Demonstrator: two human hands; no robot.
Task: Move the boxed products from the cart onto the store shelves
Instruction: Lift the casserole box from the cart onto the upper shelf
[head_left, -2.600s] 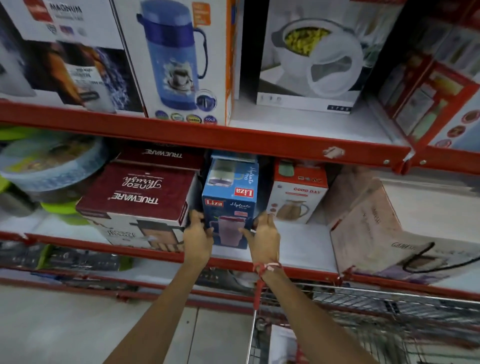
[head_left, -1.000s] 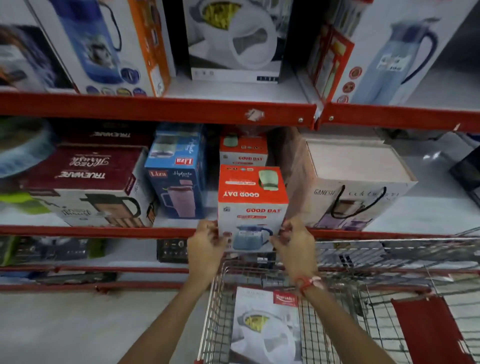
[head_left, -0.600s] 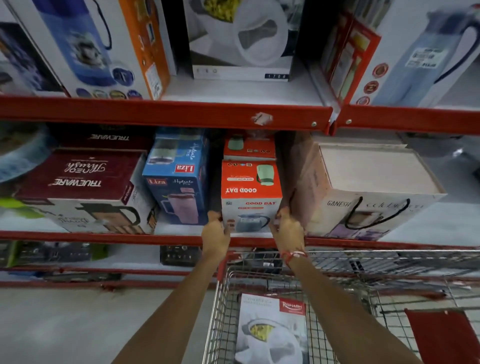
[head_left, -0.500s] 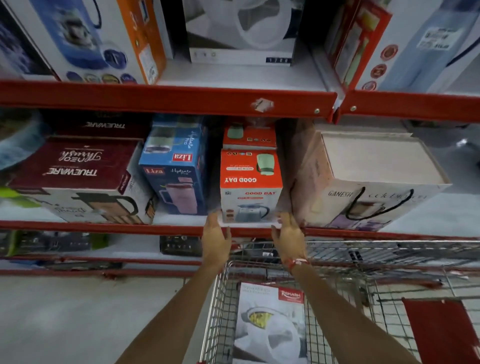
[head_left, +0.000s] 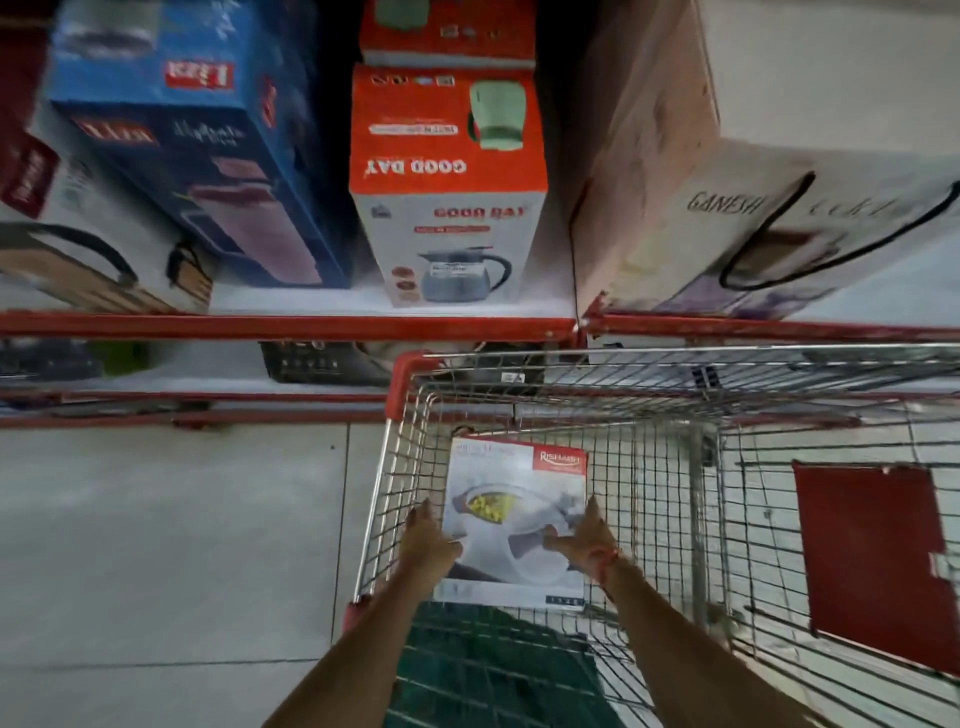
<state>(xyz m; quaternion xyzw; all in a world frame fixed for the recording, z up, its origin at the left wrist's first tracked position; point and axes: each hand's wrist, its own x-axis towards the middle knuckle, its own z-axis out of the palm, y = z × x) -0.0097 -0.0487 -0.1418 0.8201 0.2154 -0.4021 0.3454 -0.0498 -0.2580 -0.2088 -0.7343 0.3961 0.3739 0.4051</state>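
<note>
- A white box (head_left: 514, 525) with a red Rishabh label and a picture of a casserole lay flat inside the wire cart (head_left: 670, 395), between the two hands.
- The left hand (head_left: 429, 540) was pressed on the left edge of this box, its fingers curled around the edge.
- The right hand (head_left: 586, 538) was on the right edge, fingers spread and the thumb lying over the printed face; a red thread was around its wrist.
- Beyond the hands, above the cart's front rim, the red shelf (head_left: 291, 326) carried an orange and white Good Day box (head_left: 448, 208).
- Left of that box stood a blue box (head_left: 197, 156), and right of it a large pale Ganesh box (head_left: 727, 218).
- To the right of the right hand, a red flap (head_left: 872, 561) hung in the cart.
</note>
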